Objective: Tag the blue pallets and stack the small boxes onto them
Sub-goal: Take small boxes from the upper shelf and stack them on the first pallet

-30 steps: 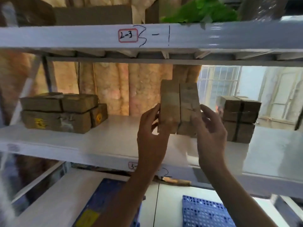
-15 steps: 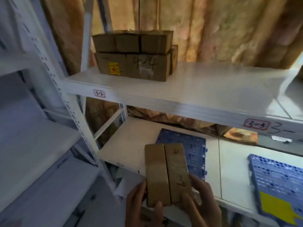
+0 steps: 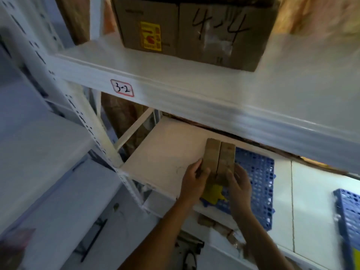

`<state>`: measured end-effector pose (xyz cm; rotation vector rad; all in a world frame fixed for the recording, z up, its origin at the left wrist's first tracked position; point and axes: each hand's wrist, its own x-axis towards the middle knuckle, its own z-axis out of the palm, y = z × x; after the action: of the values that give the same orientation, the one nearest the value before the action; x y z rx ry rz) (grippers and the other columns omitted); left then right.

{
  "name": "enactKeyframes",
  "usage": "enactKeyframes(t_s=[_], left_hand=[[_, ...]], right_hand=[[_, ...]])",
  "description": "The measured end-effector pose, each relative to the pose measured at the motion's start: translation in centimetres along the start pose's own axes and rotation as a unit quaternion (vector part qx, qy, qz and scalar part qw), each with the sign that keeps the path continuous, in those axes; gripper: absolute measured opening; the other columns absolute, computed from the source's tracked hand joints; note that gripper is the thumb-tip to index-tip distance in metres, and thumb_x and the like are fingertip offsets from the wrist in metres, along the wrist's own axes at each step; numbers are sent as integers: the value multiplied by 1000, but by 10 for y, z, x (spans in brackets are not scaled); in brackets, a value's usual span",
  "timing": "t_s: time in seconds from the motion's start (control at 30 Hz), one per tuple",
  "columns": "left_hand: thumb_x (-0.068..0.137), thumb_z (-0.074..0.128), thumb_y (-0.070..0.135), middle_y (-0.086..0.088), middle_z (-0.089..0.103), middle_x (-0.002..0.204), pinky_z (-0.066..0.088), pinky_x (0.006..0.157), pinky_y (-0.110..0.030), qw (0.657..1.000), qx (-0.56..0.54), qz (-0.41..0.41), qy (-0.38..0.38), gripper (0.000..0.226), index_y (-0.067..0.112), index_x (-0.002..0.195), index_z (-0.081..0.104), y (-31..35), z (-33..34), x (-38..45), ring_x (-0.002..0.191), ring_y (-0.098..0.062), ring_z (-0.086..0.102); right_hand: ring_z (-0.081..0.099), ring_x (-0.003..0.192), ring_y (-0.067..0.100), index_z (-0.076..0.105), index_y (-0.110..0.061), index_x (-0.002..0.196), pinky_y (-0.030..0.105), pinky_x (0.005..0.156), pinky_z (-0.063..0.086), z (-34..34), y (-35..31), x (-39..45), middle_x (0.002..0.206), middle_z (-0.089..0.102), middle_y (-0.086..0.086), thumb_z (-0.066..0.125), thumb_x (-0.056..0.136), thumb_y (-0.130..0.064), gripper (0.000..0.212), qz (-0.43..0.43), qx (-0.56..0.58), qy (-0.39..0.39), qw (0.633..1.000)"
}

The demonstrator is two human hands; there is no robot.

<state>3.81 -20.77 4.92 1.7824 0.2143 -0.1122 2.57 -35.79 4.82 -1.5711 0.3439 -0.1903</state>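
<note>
Two small brown cardboard boxes (image 3: 219, 162), pressed side by side, are clamped between the left hand (image 3: 191, 181) and right hand (image 3: 238, 185) above the blue perforated plastic pallet (image 3: 257, 184) on the lower shelf (image 3: 167, 152). If the grip is eased unevenly, one box could be dropped off the pallet's left edge or onto its yellow tag (image 3: 213, 193).

Count: 2 small boxes (image 3: 219, 160) at centre; 2 blue pallets (image 3: 259, 184), 3 to 4 o'clock; 1 large carton (image 3: 194, 30) at 12; 2 hands (image 3: 191, 182).
</note>
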Motion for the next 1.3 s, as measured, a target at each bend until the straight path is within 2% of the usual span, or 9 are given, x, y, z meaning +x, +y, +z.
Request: enactKeyframes(t_s=[0.13, 0.33, 0.47, 0.6, 0.77, 0.9, 1.1, 1.2, 1.3], left_hand=[[100, 58, 45, -5, 54, 149, 47, 108, -41, 998, 53, -18, -13, 58, 21, 151, 45, 11, 11, 59, 133, -21, 53], [101, 54, 45, -5, 55, 148, 48, 106, -41, 997, 76, -7, -27, 56, 22, 152, 44, 13, 19, 86, 132, -23, 55], [103, 51, 45, -6, 43, 157, 44, 111, -43, 997, 58, -7, -58, 60, 20, 156, 36, 10, 17, 88, 139, -23, 47], [104, 50, 40, -8, 33, 163, 36, 118, -43, 996, 62, 12, -61, 62, 14, 157, 32, 14, 11, 86, 147, -25, 37], [107, 44, 36, -6, 41, 159, 35, 118, -40, 997, 67, 38, -19, 51, 16, 154, 41, 6, 0, 56, 145, -24, 41], [107, 37, 42, 0, 51, 153, 37, 110, -32, 994, 87, 56, -40, 47, 23, 147, 52, 8, 1, 8, 138, -21, 49], [108, 23, 51, -2, 41, 160, 33, 115, -38, 979, 115, 70, -156, 56, 26, 154, 43, 70, 23, -69, 143, -24, 42], [104, 24, 60, -4, 48, 155, 37, 115, -42, 981, 56, 66, -172, 62, 26, 149, 50, 132, 49, -120, 139, -24, 47], [103, 25, 62, -3, 61, 140, 44, 108, -39, 982, 20, 112, -152, 61, 28, 138, 61, 181, 78, -176, 126, -21, 57]], right_hand=[[64, 111, 18, 58, -3, 131, 31, 94, 54, 16, 7, 61, 127, 66, 14, 64, 101, -9, 32, 21, -5, 29, 999], [67, 79, -14, 66, -36, 90, 30, 79, 52, 20, 10, 81, 90, 70, -20, 71, 96, -9, 28, 10, -15, 59, 998], [68, 100, 2, 70, -49, 95, 24, 79, 53, 20, 5, 77, 93, 73, -24, 69, 98, -14, 35, 13, -48, 41, 998], [58, 128, 29, 54, -14, 141, 45, 100, 50, 14, -1, 67, 139, 61, 11, 60, 104, -22, 39, 28, -67, 38, 997], [52, 129, 25, 53, -15, 140, 30, 99, 36, -5, -13, 24, 139, 56, 10, 46, 104, -51, 51, 48, -149, 39, 987], [52, 134, 30, 58, -8, 142, 35, 104, 38, -15, -19, -14, 146, 57, 16, 40, 110, -41, 49, 67, -220, 38, 972], [61, 104, 24, 70, -26, 115, 35, 88, 45, -47, -76, -69, 109, 66, 3, 35, 108, -52, 44, 32, -281, -23, 959], [65, 108, 22, 69, -26, 127, 35, 92, 49, -88, -120, -96, 120, 70, 5, 37, 108, -49, 43, -26, -256, -33, 966], [59, 125, 2, 65, -36, 136, 13, 99, 42, -140, -169, -131, 136, 65, -12, 42, 104, -56, 44, -110, -206, -28, 972]])
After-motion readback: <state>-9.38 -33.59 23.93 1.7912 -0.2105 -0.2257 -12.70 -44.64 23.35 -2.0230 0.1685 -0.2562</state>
